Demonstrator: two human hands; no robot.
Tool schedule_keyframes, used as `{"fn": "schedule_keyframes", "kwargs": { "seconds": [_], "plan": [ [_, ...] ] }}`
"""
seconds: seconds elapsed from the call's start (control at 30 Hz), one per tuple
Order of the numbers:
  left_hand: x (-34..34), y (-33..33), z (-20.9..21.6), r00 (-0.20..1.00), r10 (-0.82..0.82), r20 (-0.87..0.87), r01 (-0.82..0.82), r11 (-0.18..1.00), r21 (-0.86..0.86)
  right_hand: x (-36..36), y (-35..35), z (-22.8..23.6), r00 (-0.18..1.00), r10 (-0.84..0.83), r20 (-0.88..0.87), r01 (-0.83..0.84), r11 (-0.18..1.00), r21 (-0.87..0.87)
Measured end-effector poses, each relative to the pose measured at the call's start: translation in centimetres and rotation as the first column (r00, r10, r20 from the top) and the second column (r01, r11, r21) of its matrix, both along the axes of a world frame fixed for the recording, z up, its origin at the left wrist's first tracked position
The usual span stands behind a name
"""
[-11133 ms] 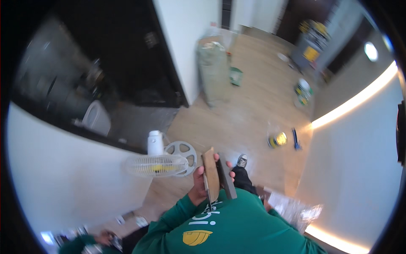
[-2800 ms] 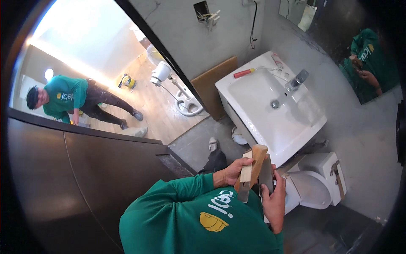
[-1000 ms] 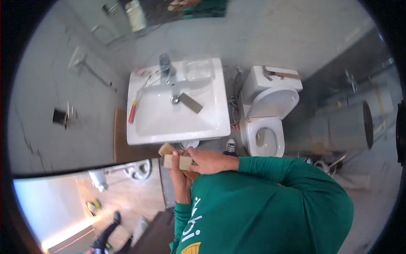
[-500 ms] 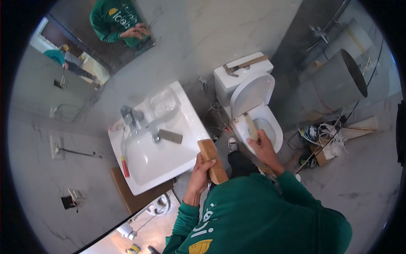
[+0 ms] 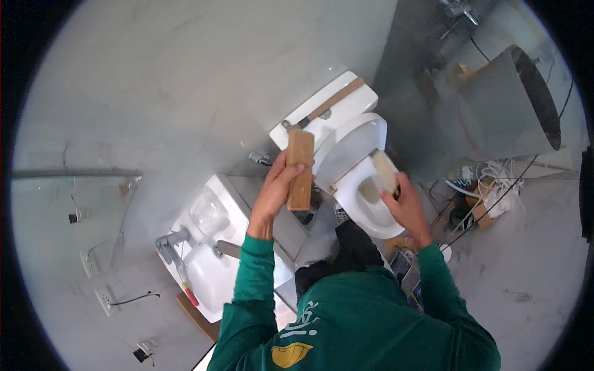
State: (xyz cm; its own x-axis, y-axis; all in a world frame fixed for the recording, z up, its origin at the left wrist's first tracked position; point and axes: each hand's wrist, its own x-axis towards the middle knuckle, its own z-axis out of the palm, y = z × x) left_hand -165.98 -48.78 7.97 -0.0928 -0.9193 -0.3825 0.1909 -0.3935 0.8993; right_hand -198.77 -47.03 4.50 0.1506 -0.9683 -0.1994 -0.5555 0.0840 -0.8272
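Note:
My left hand (image 5: 267, 196) is closed around a wooden hand plane (image 5: 301, 148), a plain brown block held upright in front of the toilet tank. Over the toilet bowl (image 5: 365, 216), my right hand (image 5: 408, 210) pinches a pale, flat, yellowish strip (image 5: 385, 170); its exact kind is unclear. A hammer (image 5: 337, 99) lies along the top of the toilet tank, its head partly behind the plane. The toilet lid (image 5: 352, 145) stands raised. On the white sink (image 5: 213, 309) rests a flat grey metal piece (image 5: 228, 248), partly hidden by my left sleeve.
A grey faucet (image 5: 170, 241) and a red-handled tool (image 5: 190, 295) are on the sink's left side. To the right stands a large grey cylinder (image 5: 495, 111) behind glass. Tangled cables (image 5: 495, 179) and a cardboard piece (image 5: 479, 210) lie below it. Wires hang from wall sockets (image 5: 106, 300).
My left hand has lifted the hand plane away from beside the sink, up toward the toilet tank. My right hand still holds the pale strip over the toilet. The whole view has turned and shifted.

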Motion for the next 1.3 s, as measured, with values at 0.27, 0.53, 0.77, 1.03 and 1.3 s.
{"fn": "schedule_keyframes", "kwargs": {
  "seconds": [0.27, 0.53, 0.77, 1.03, 1.3],
  "plan": [
    [-3.3, 10.6, -3.2, 0.867, 0.292, -0.403, -0.117, 0.907, 0.405, 3.3, -19.9, -2.5, 0.785, 0.448, -0.427, -0.58, 0.774, -0.255],
    [-2.9, 17.1, -4.7, 0.832, 0.437, -0.342, -0.236, 0.836, 0.495, 4.7, -29.2, -6.0, 0.467, 0.588, -0.66, -0.804, 0.593, -0.04],
    [-1.6, 18.2, -4.4, 0.753, 0.571, -0.328, -0.375, 0.782, 0.498, 4.7, -31.2, -8.8, 0.465, 0.562, -0.685, -0.81, 0.582, -0.072],
    [-0.8, 19.6, -4.6, 0.728, 0.624, -0.284, -0.468, 0.755, 0.46, 3.1, -31.8, -9.7, 0.443, 0.47, -0.764, -0.78, 0.622, -0.069],
    [-1.1, 20.4, -4.9, 0.696, 0.658, -0.287, -0.497, 0.731, 0.468, 4.3, -31.0, -7.9, 0.477, 0.413, -0.776, -0.779, 0.607, -0.157]
  ]
}}
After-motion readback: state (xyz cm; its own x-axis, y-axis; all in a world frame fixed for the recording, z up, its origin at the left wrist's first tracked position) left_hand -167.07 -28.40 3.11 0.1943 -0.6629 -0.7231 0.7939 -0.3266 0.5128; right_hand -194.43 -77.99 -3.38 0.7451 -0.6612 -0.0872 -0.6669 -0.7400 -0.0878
